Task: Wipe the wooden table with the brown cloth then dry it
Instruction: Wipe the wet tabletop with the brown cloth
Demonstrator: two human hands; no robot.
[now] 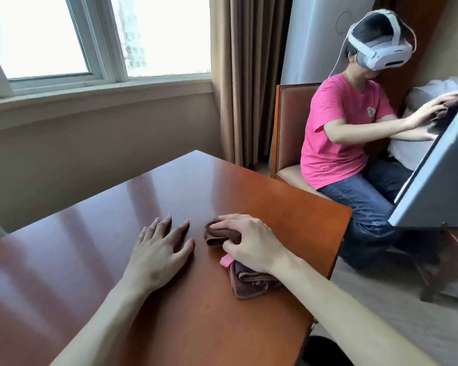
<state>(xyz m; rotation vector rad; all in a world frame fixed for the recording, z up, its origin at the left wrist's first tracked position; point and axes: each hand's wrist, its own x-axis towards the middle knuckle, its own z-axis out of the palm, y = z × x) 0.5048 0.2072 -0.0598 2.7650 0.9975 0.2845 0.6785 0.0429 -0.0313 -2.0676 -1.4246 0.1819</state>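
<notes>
Right hand (246,243) is curled around the folded brown cloth (249,280), which sits on the glossy reddish wooden table (90,247) near its right edge. Left hand (160,249) lies flat beside it, fingers spread, holding nothing.

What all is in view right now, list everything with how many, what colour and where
table: one, reddish-brown wood, glossy, fills the near left and middle
cloth: one, brown, folded, on the table near its right edge, under the right hand
tag: one, pink, on the cloth's edge by the thumb
window: one, white frame, top left
curtain: one, tan, right of the window
chair: one, wood frame with tan padding, beyond the table
person: one, pink shirt, blue jeans, white headset, seated on the chair, wiping something at far right
left hand: flat on the table, fingers spread, left of the cloth
right hand: on the cloth, fingers curled in a grip on it
</notes>
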